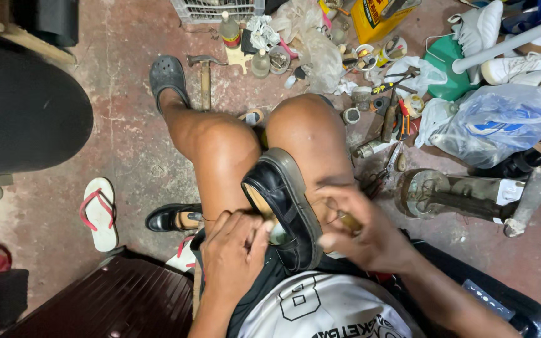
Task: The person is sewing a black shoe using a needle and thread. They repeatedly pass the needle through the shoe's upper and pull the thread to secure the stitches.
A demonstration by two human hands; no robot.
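Shoes, hands and tools, counted

Two hands (236, 250) (361, 228) on one black shoe (283, 200); left of them one more black shoe (173, 218), one flip-flop (99, 211); ahead one hammer (205, 72).

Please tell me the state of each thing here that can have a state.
Black shoe: lying across the lap, opening up.
Left hand: gripping the shoe's heel end.
Right hand: closed on a small tool at the shoe's side.
Hammer: lying flat on the floor.
Sandal: sole down, unworn.
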